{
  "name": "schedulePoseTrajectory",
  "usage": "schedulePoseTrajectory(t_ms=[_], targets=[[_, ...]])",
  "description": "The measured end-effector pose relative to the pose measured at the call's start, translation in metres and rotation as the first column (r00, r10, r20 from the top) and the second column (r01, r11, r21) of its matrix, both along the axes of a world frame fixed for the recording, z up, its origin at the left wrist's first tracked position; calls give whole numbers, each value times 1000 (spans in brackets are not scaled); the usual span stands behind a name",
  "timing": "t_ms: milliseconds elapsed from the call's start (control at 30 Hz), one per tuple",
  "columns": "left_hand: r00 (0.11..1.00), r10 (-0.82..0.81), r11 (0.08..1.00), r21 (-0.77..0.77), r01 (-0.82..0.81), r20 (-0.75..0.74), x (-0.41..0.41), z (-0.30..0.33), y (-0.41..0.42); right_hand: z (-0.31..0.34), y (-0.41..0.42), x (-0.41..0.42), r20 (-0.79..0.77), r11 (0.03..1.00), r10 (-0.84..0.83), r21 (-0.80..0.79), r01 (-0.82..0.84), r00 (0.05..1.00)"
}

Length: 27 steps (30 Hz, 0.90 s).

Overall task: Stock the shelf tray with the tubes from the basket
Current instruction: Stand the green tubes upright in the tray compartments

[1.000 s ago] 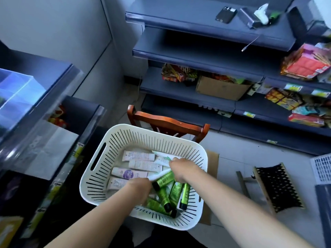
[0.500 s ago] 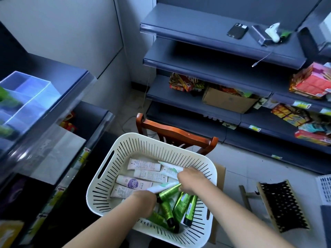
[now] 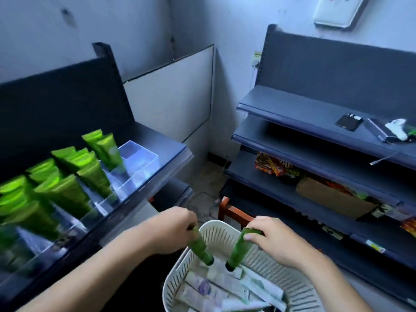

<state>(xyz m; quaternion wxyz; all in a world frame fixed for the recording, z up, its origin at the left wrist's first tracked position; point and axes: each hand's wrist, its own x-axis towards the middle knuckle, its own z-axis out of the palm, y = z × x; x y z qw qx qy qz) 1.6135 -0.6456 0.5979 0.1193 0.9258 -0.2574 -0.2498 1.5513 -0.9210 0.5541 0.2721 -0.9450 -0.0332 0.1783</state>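
Note:
My left hand (image 3: 173,230) grips a green tube (image 3: 200,248) by its flat end, cap pointing down, above the white slotted basket (image 3: 216,235). My right hand (image 3: 270,239) grips a second green tube (image 3: 239,251) the same way, just right of the first. Several pale tubes (image 3: 216,289) lie in the basket below. On the left shelf stands the clear divided tray (image 3: 137,167); several green tubes (image 3: 67,176) stand upright in its left compartments, while the right compartments hold nothing.
A wooden chair (image 3: 231,210) stands under the basket. The right shelving unit (image 3: 315,140) carries a phone (image 3: 348,121), a scanner (image 3: 397,129), a cardboard box (image 3: 331,199) and snack packs. A cable lies on the floor between the shelves.
Both hands have lifted out of the basket, each with a green tube. The view has swung up and left, bringing the stocked tray into sight.

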Motion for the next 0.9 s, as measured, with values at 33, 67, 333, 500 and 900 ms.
schedulePoseTrajectory(t_ms=[33,67,333,500,900], targets=[[997,29,999,-32,-27,76,10,21,15,18,9,13,71,1000,20,14,-21,997],[987,66,996,-69,-56,144,19,41,29,35,18,25,139,999,35,30,-39,990],[793,472,855,-420,-305,385,79,165,131,144,110,108,442,959,29,241,-150,897],[763,492,860,-371,-350,420,107,168,158,161,177,152,491,928,66,290,-235,868],[744,434,897,-174,-405,507,130,101,175,122,241,206,377,951,309,-106,-291,873]])
